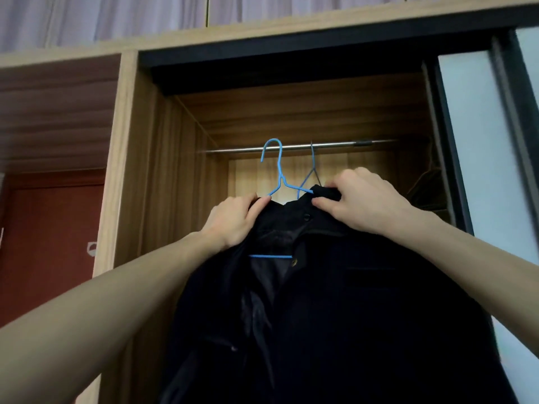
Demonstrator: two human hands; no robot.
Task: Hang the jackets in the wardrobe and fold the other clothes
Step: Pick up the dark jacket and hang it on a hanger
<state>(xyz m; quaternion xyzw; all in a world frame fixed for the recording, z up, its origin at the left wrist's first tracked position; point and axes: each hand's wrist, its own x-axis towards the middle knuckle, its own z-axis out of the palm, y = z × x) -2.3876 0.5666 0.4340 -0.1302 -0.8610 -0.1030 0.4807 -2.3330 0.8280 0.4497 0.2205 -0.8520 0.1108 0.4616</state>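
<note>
wooden wardrobe (131,158), left hand (233,220) and right hand (361,199) gripping dark jacket (335,301) on blue hanger (278,170)

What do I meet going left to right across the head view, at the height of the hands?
Red-brown door → wardrobe side panel → left hand → blue hanger → right hand → frosted sliding door.
</note>
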